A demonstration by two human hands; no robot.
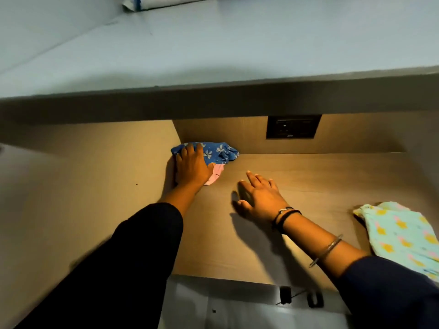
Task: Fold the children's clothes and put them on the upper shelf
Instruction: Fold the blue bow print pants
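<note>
A blue floral garment (218,151) lies bunched in the back left corner of the brown wooden shelf (332,176), on top of a pink piece (215,178). My left hand (192,166) rests flat on this small pile, fingers straight, pressing it down. My right hand (257,197) hovers just over the bare shelf to the right of the pile, fingers spread, holding nothing. A mint green garment with yellow and pink print (403,236) lies at the shelf's right front.
A grey-blue upper shelf (213,51) juts out above, with a light folded item (164,2) at its far back. A black socket plate (293,127) sits in the rear wall. The left side wall (83,186) bounds the compartment.
</note>
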